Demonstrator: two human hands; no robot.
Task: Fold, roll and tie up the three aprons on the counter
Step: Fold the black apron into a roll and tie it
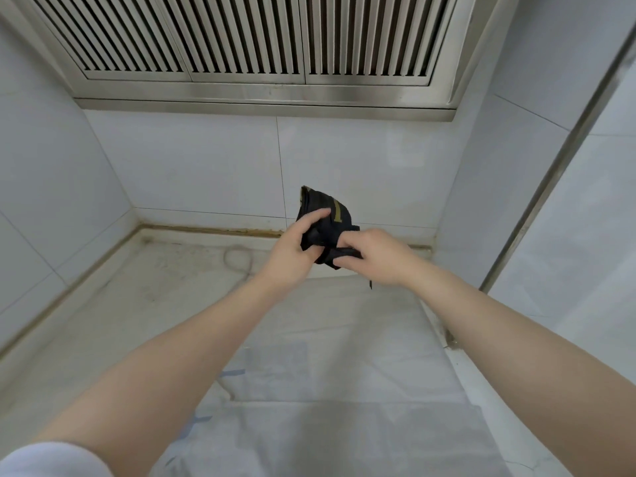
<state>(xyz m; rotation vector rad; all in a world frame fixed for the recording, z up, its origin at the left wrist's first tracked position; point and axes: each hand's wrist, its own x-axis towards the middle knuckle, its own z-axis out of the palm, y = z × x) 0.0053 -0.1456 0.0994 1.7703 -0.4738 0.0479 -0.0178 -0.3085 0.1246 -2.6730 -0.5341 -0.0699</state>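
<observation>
- The fingers of the left hand (292, 247) are curled and clamped on the left side of a small bundle of dark cloth, the index finger lying across its front.
- The fingers of the right hand (375, 256) are pinched together on the lower right end of the same bundle, where a dark strap (346, 253) pokes out between them.
- The bundle is a rolled black apron (327, 215) with an olive-brown band showing near its top edge. It is held up in the air between both hands, above the far part of the counter, its upper end pointing towards the back wall.
- A thin dark strap end hangs down just below the right hand.
- Both forearms are bare and stretch forward from the bottom of the view; a white sleeve (51, 459) shows at the lower left corner.
- Under the arms, pale translucent sheeting (344, 390) covers the near part of the stained white counter (155, 270).
- White tiled walls (206, 166) enclose the counter on three sides.
- A slatted metal vent hood (258, 46) hangs overhead.
</observation>
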